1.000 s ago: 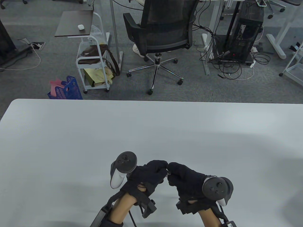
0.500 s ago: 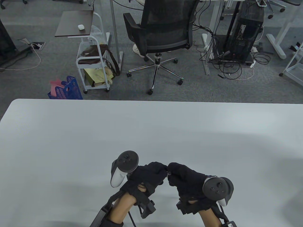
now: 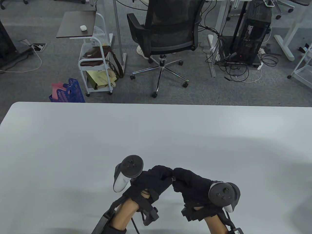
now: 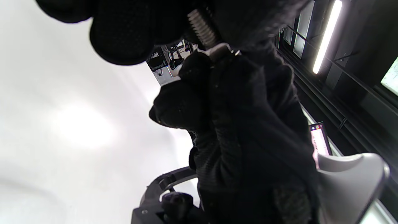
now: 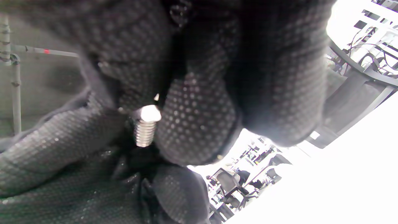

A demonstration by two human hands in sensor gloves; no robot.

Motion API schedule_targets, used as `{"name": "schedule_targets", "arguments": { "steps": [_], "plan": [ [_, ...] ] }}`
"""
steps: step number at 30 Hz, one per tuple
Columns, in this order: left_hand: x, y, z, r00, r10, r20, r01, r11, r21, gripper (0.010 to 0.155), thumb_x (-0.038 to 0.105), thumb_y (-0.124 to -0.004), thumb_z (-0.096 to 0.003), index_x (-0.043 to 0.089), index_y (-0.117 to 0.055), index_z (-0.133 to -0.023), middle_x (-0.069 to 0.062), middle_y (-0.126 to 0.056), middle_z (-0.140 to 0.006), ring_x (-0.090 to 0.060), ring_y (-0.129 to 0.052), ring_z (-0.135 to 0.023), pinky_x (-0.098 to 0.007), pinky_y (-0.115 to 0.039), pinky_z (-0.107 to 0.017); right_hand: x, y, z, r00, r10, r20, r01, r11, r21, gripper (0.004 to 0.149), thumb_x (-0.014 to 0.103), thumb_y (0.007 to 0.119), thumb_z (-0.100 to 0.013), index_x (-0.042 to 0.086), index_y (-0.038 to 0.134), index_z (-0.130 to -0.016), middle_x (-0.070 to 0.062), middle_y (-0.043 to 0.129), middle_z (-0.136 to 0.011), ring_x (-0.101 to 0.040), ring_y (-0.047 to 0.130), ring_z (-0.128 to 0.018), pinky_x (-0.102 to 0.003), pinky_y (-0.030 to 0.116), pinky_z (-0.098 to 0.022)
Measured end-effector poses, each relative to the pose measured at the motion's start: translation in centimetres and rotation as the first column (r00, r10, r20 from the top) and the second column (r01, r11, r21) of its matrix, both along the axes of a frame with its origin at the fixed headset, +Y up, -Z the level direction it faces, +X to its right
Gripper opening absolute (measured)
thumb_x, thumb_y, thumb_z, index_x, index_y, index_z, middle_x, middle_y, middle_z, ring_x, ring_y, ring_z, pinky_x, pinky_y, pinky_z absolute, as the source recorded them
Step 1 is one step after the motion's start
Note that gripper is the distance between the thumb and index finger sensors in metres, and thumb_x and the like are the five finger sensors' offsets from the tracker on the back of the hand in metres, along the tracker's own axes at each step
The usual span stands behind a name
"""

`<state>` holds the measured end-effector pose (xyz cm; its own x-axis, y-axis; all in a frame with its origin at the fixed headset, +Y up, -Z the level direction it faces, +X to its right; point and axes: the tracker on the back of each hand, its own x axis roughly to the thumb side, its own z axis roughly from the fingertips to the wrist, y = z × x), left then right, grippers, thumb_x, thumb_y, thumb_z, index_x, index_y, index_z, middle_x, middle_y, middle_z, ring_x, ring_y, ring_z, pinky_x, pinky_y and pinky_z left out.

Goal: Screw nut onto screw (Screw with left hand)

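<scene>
From the table view the two hands meet fingertip to fingertip above the near middle of the desk [image 3: 73, 136], the left hand [image 3: 152, 181] and the right hand [image 3: 192, 185] both curled, with only a small glint of metal between them. The left wrist view shows what that view hides — a threaded screw [image 4: 201, 26] running down from the left hand's fingers [image 4: 124, 34] into a pale metal nut [image 4: 220, 50], which sits at the fingertips of the right hand. The right wrist view adds the other end: the screw's threaded tip pokes out between the dotted glove fingers [image 5: 199, 124], pinched closely on both sides, while the nut itself is buried in the gloves there. So the left hand grips the screw and the right hand appears to hold the nut, both closed around the joined parts and raised off the desk. A tracker [image 3: 128, 171] sits on the back of the left hand and another tracker [image 3: 224, 195] on the right. Beyond the desk's far edge stand a black office chair [image 3: 168, 31], a white rolling cart [image 3: 97, 63] and a blue basket [image 3: 69, 92] — all on the grey carpet.
</scene>
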<state>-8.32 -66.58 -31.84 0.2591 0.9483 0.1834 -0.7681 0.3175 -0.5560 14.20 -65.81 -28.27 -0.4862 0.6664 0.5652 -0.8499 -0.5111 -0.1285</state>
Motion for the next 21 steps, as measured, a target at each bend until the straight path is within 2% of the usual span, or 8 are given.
{"name": "schedule_targets", "arguments": {
  "steps": [3,5,6,7,10,14,17,21],
  "plan": [
    [-0.25,-0.29,-0.04,0.997,0.022,-0.078,-0.022,1.000,-0.005,0.068,0.044,-0.072,-0.0449,0.008,-0.058,-0.101,-0.026,-0.070,-0.089,-0.045,-0.084,-0.065,-0.064,-0.061,-0.055,0.03,-0.05,-0.01,1.000,0.002,0.000,-0.002,1.000,0.000,0.048,0.029,0.096,-0.029,0.015,0.088,-0.074,-0.006,0.104,-0.060,-0.012,0.118,-0.029,-0.036,0.105,-0.027],
    [-0.09,-0.39,-0.09,0.999,-0.002,-0.045,0.002,1.000,-0.015,0.063,0.042,-0.073,-0.0448,0.006,-0.071,-0.097,-0.028,-0.075,-0.087,-0.047,-0.085,-0.063,-0.065,-0.062,-0.054,0.04,-0.03,-0.02,1.000,0.002,0.002,-0.002,1.000,0.000,0.048,0.029,0.096,-0.029,0.015,0.088,-0.074,-0.006,0.104,-0.061,-0.012,0.118,-0.029,-0.036,0.105,-0.027],
    [0.02,-0.38,-0.08,1.000,-0.001,-0.029,0.000,1.000,-0.023,0.057,0.040,-0.073,-0.0454,0.005,-0.078,-0.091,-0.028,-0.077,-0.085,-0.047,-0.086,-0.061,-0.065,-0.062,-0.053,0.04,-0.03,-0.02,1.000,0.002,0.002,-0.002,1.000,0.000,0.048,0.029,0.096,-0.029,0.015,0.088,-0.074,-0.006,0.104,-0.061,-0.012,0.118,-0.029,-0.036,0.105,-0.027],
    [0.22,-0.30,-0.02,1.000,-0.012,-0.026,0.012,1.000,-0.018,0.054,0.036,-0.073,-0.0455,0.004,-0.078,-0.088,-0.027,-0.079,-0.083,-0.047,-0.087,-0.059,-0.065,-0.063,-0.053,0.02,-0.01,0.00,1.000,-0.001,-0.002,0.001,1.000,-0.001,0.048,0.029,0.095,-0.029,0.015,0.088,-0.074,-0.006,0.104,-0.060,-0.012,0.118,-0.029,-0.036,0.105,-0.027],
    [0.30,-0.01,0.04,1.000,-0.030,0.008,0.030,1.000,0.001,0.054,0.033,-0.075,-0.0450,0.008,-0.066,-0.092,-0.024,-0.073,-0.086,-0.043,-0.085,-0.063,-0.063,-0.062,-0.054,-0.01,-0.09,0.00,1.000,0.009,-0.002,-0.009,1.000,0.000,0.048,0.029,0.095,-0.029,0.015,0.088,-0.075,-0.006,0.104,-0.061,-0.012,0.118,-0.029,-0.036,0.105,-0.027],
    [0.12,-0.20,0.07,0.999,0.030,-0.023,-0.030,1.000,-0.007,0.066,0.044,-0.073,-0.0452,0.010,-0.059,-0.100,-0.024,-0.071,-0.089,-0.044,-0.084,-0.065,-0.063,-0.061,-0.056,0.01,-0.05,0.01,1.000,-0.003,-0.002,0.003,1.000,-0.002,0.048,0.029,0.096,-0.029,0.015,0.088,-0.074,-0.006,0.104,-0.061,-0.012,0.118,-0.029,-0.036,0.105,-0.027],
    [0.19,-0.21,0.04,0.998,-0.011,-0.065,0.012,1.000,0.019,0.057,0.039,-0.074,-0.0448,0.005,-0.076,-0.090,-0.027,-0.077,-0.083,-0.046,-0.087,-0.060,-0.064,-0.063,-0.053,0.00,-0.09,-0.01,1.000,0.001,-0.003,-0.001,1.000,-0.004,0.048,0.029,0.096,-0.029,0.015,0.088,-0.074,-0.006,0.104,-0.061,-0.012,0.118,-0.029,-0.036,0.105,-0.027],
    [0.25,0.19,0.11,0.999,-0.022,-0.036,0.024,0.999,0.033,0.052,0.033,-0.075,-0.0446,0.009,-0.068,-0.090,-0.023,-0.074,-0.085,-0.043,-0.086,-0.062,-0.063,-0.063,-0.054,-0.04,-0.08,0.03,1.000,0.005,-0.005,-0.005,1.000,-0.001,0.048,0.029,0.095,-0.029,0.015,0.088,-0.074,-0.007,0.104,-0.061,-0.012,0.118,-0.029,-0.036,0.105,-0.027]
  ]
}}
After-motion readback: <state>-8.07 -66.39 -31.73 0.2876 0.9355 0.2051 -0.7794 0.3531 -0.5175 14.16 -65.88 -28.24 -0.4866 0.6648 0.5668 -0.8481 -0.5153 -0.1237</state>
